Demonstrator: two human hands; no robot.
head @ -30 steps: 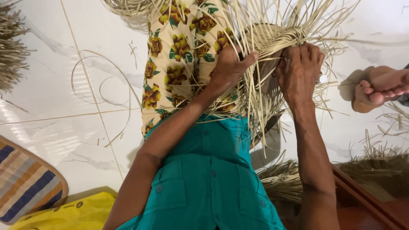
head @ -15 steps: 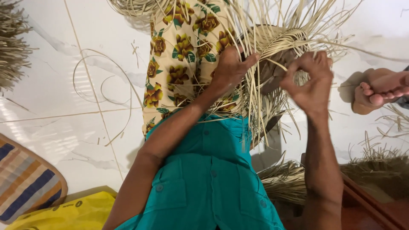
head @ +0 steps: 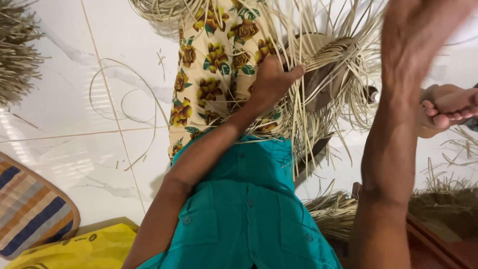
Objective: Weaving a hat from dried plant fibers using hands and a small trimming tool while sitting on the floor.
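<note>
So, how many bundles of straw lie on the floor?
3 that I can see: one bundle at far left, one at top, one at lower right. More may be hidden.

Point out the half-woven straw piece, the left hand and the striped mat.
half-woven straw piece [head: 328, 52]: head view, on its tightly woven band.
left hand [head: 271, 79]: head view, on the back of the hand.
striped mat [head: 30, 211]: head view, on a blue stripe near its middle.

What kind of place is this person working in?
Probably a home floor used for hand weaving. The left hand grips a half-woven straw piece over white floor tiles, with bundles of dried straw lying around.
</note>
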